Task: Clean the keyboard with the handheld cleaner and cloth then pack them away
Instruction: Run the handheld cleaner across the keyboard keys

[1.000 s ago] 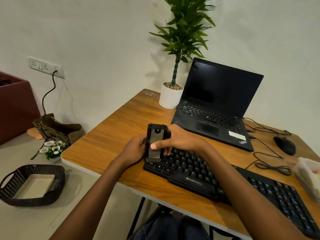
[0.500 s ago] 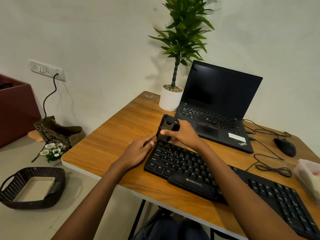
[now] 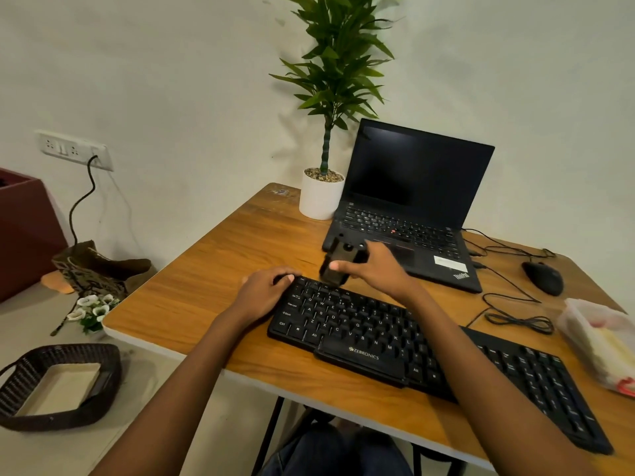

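A black keyboard (image 3: pixel 395 341) lies along the near edge of the wooden table (image 3: pixel 213 280). My right hand (image 3: pixel 374 269) grips the black handheld cleaner (image 3: pixel 338 261), held upright with its lower end on the keyboard's top row near the left end. My left hand (image 3: pixel 264 292) rests on the keyboard's top left corner, fingers curled over the edge, holding it down. The cleaner looks slightly blurred. A cloth is not clearly seen; a clear bag (image 3: pixel 604 345) with pale contents sits at the table's right edge.
An open black laptop (image 3: pixel 409 207) and a white potted plant (image 3: pixel 321 194) stand at the back. A mouse (image 3: pixel 543 278) and looped cables (image 3: pixel 515 317) lie at right. On the floor at left are a dark woven basket (image 3: pixel 58 386), a bag and flowers.
My right hand carried the cleaner from the keyboard's left edge up to the top row and a little right. My left hand let go of the cleaner and settled on the keyboard's corner.
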